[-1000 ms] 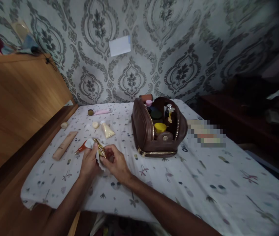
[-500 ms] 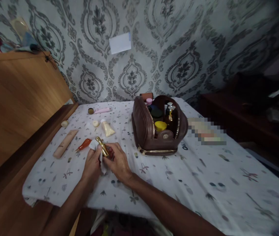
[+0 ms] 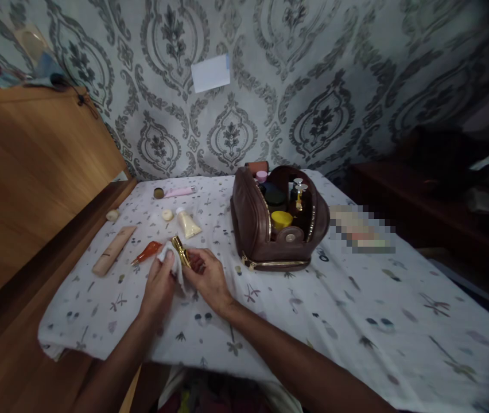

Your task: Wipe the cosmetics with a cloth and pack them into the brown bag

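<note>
My left hand (image 3: 158, 281) is closed on a white cloth or wipe (image 3: 174, 263), which is bunched up between both hands. In my right hand (image 3: 209, 278) is a shiny gold lipstick tube (image 3: 181, 251), pinched between thumb and fingers and tilted, its upper end leaning left. The cloth lies against the tube's left side. Just left of my left hand rests an orange pointed bottle (image 3: 147, 251). Beyond the hands, a cream squeeze tube (image 3: 188, 223) with a white cap lies on the patterned white cloth cover (image 3: 270, 327).
Right of my hands stands an open brown toiletry bag (image 3: 248, 229), holding a yellow-lidded jar (image 3: 282, 219) and bottles. To the left lie a beige tube (image 3: 114, 250) and small cream-coloured round items. A pink tube (image 3: 179, 191) lies farther back. A wooden panel (image 3: 33, 166) borders the left side.
The cloth has been drawn up beside the gold tube, and my left thumb now presses on it. The tube has shifted slightly; the bag and other items stay put.
</note>
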The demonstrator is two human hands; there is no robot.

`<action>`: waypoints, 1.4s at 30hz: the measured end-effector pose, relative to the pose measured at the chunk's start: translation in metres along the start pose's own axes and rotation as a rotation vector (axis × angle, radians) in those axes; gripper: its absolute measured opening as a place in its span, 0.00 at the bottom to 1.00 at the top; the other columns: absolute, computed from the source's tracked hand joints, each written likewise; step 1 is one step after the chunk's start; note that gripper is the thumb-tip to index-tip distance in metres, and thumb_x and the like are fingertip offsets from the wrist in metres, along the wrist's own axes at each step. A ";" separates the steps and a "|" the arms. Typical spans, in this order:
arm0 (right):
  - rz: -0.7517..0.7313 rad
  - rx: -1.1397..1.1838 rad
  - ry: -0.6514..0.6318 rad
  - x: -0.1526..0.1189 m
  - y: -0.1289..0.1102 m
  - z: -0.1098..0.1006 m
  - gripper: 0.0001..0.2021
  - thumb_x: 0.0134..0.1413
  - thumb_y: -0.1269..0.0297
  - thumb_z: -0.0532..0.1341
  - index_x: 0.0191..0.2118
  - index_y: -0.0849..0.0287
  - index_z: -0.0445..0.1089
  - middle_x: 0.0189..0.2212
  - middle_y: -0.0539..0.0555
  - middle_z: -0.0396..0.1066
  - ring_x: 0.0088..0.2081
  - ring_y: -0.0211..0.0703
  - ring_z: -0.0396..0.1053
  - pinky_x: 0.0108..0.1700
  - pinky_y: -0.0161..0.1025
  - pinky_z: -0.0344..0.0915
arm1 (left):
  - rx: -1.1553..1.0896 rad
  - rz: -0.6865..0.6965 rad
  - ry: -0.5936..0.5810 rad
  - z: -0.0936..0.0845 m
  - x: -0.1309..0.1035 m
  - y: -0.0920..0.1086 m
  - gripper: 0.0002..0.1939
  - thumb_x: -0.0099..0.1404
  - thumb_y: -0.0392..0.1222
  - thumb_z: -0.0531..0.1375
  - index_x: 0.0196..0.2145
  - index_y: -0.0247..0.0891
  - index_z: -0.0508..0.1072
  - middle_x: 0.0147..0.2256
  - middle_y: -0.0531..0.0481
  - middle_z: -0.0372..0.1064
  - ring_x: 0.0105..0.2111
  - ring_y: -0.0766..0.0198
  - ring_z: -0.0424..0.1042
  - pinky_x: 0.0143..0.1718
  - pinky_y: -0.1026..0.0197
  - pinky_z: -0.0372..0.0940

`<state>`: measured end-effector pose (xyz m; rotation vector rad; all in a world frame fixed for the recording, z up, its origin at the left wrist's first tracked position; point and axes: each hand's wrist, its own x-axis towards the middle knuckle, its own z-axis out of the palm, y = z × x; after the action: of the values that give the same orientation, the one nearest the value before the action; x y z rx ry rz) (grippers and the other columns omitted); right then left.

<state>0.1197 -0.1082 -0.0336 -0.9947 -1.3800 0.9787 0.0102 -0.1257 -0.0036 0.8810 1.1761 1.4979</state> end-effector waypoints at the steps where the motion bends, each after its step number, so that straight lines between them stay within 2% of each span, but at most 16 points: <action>1: -0.028 -0.048 -0.015 -0.001 -0.001 0.000 0.14 0.47 0.71 0.64 0.43 0.58 0.73 0.32 0.50 0.68 0.31 0.39 0.66 0.36 0.36 0.66 | 0.028 0.026 0.017 -0.002 0.003 0.003 0.24 0.59 0.56 0.64 0.49 0.40 0.71 0.42 0.46 0.77 0.42 0.57 0.76 0.44 0.57 0.69; 6: -0.100 -0.207 -0.109 -0.007 -0.007 0.000 0.13 0.51 0.69 0.63 0.45 0.57 0.73 0.35 0.52 0.69 0.34 0.41 0.68 0.37 0.37 0.66 | 0.095 0.036 -0.021 -0.011 0.014 0.017 0.21 0.57 0.54 0.67 0.43 0.38 0.74 0.37 0.49 0.76 0.33 0.62 0.75 0.36 0.61 0.69; 10: -0.072 -0.133 -0.201 -0.008 -0.008 -0.003 0.14 0.59 0.66 0.58 0.51 0.55 0.68 0.37 0.52 0.73 0.35 0.41 0.70 0.35 0.36 0.65 | 0.055 0.049 -0.034 -0.010 0.013 0.017 0.20 0.56 0.52 0.68 0.42 0.37 0.74 0.36 0.49 0.77 0.33 0.61 0.75 0.37 0.60 0.69; 13: 0.008 -0.064 -0.226 -0.006 -0.003 -0.003 0.15 0.58 0.64 0.60 0.51 0.55 0.68 0.34 0.50 0.74 0.33 0.41 0.71 0.34 0.36 0.66 | 0.056 0.033 -0.056 -0.012 0.011 0.015 0.21 0.56 0.52 0.67 0.43 0.38 0.75 0.38 0.48 0.77 0.34 0.61 0.76 0.39 0.59 0.69; 16: 0.059 0.026 -0.218 -0.004 0.003 0.000 0.13 0.54 0.65 0.62 0.46 0.56 0.72 0.34 0.51 0.75 0.34 0.42 0.72 0.37 0.37 0.67 | 0.137 0.043 -0.086 -0.020 0.014 0.016 0.22 0.57 0.54 0.66 0.45 0.38 0.75 0.41 0.46 0.77 0.38 0.58 0.75 0.42 0.58 0.68; 19: 0.046 0.093 -0.200 -0.003 0.009 0.002 0.11 0.53 0.64 0.63 0.43 0.57 0.74 0.36 0.52 0.76 0.36 0.42 0.71 0.39 0.38 0.67 | 0.307 0.099 -0.122 -0.034 0.021 0.019 0.22 0.60 0.56 0.64 0.46 0.38 0.76 0.42 0.45 0.76 0.42 0.56 0.73 0.46 0.58 0.65; 22: 0.001 0.091 -0.176 -0.001 0.011 0.001 0.11 0.54 0.63 0.63 0.43 0.58 0.75 0.36 0.53 0.74 0.35 0.41 0.70 0.38 0.38 0.67 | 0.475 0.198 -0.158 -0.046 0.026 0.024 0.18 0.61 0.55 0.63 0.41 0.39 0.78 0.41 0.47 0.75 0.46 0.56 0.71 0.50 0.60 0.61; 24: -0.038 0.064 -0.160 -0.001 0.009 -0.001 0.10 0.53 0.64 0.64 0.42 0.58 0.75 0.35 0.53 0.73 0.35 0.41 0.69 0.38 0.37 0.66 | 0.500 0.223 -0.157 -0.051 0.028 0.025 0.15 0.61 0.54 0.63 0.37 0.40 0.78 0.39 0.50 0.74 0.44 0.58 0.71 0.49 0.63 0.61; 28: -0.140 -0.047 -0.132 -0.001 0.002 -0.004 0.10 0.51 0.70 0.65 0.41 0.56 0.75 0.33 0.51 0.70 0.34 0.40 0.67 0.38 0.37 0.65 | 0.485 0.157 -0.090 -0.052 0.027 0.024 0.15 0.60 0.55 0.64 0.34 0.39 0.77 0.31 0.54 0.72 0.33 0.63 0.69 0.38 0.65 0.62; 32: -0.180 -0.091 -0.120 -0.002 -0.002 -0.005 0.11 0.51 0.72 0.65 0.42 0.55 0.74 0.33 0.50 0.69 0.33 0.40 0.67 0.38 0.37 0.65 | 0.491 0.096 -0.033 -0.050 0.025 0.022 0.19 0.58 0.58 0.64 0.33 0.38 0.76 0.26 0.55 0.69 0.27 0.65 0.66 0.31 0.65 0.60; 39: -0.222 -0.149 -0.096 -0.003 -0.003 -0.006 0.12 0.51 0.74 0.65 0.41 0.55 0.74 0.34 0.51 0.69 0.37 0.43 0.67 0.40 0.39 0.66 | 0.618 0.153 0.030 -0.052 0.027 0.020 0.19 0.57 0.60 0.63 0.30 0.39 0.77 0.25 0.53 0.70 0.31 0.59 0.69 0.36 0.61 0.64; 42: -0.210 -0.136 -0.097 -0.003 -0.002 -0.006 0.11 0.51 0.73 0.66 0.41 0.55 0.75 0.33 0.51 0.69 0.35 0.42 0.67 0.38 0.38 0.66 | 0.600 0.167 -0.022 -0.053 0.027 0.022 0.19 0.57 0.59 0.64 0.31 0.38 0.77 0.30 0.51 0.73 0.36 0.57 0.71 0.43 0.59 0.64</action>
<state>0.1256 -0.1113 -0.0326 -0.8897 -1.6138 0.7932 -0.0514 -0.1124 0.0030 1.4186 1.6018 1.2682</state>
